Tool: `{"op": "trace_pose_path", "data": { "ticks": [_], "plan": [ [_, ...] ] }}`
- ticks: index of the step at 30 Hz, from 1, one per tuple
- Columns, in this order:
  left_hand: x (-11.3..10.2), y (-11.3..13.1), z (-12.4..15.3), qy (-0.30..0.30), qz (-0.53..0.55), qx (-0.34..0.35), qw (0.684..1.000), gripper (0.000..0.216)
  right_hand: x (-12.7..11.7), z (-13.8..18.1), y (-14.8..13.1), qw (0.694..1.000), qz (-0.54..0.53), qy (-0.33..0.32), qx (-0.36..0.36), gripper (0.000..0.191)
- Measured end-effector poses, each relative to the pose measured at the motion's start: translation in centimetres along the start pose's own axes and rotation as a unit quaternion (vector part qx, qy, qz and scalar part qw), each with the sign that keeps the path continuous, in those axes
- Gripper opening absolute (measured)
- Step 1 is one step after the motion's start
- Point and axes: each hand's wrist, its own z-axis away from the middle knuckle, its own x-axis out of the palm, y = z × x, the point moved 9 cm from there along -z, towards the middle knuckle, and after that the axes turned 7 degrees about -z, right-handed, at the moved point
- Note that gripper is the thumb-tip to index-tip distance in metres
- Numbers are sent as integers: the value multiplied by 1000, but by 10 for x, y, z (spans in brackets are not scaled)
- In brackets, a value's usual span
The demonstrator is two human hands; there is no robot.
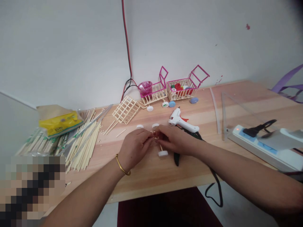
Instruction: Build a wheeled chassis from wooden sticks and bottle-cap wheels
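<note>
My left hand [136, 146], with a gold bangle at its wrist, meets my right hand [175, 138] just above the table. The fingertips of both are pinched together around a small wooden-stick frame [161, 147] fitted with bottle caps. One white cap [163, 153] sits at the near end of a stick; two more white caps [139, 126] show just beyond the fingers. My fingers hide most of the frame. Right behind my right hand lies a white hot glue gun [184, 121] with an orange trigger, its nozzle pointing away.
Two small stick carts [181, 91] with pink trim stand by the wall, one holding colored caps. A bare stick basket [127, 109] lies left of them. Loose sticks [86, 145] and a yellow packet [60, 123] are at left, a power strip [265, 146] at right.
</note>
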Motion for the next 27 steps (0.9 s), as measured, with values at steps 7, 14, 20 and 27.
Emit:
{"op": "trace_pose_path", "data": {
  "ticks": [7,14,20,27],
  "plan": [
    [-2,3,2,10,12,9,1000,10,-1,0,6,999,-30,7,35,18],
    [-2,4,2,10,8,16,1000,9,0,0,6,999,-34,-2,39,18],
    [0,2,2,3,10,13,1000,6,2,-1,7,998,-48,-7,32,18],
    [-1,1,1,3,9,7,1000,3,2,0,6,999,-45,1,31,22]
  ]
}}
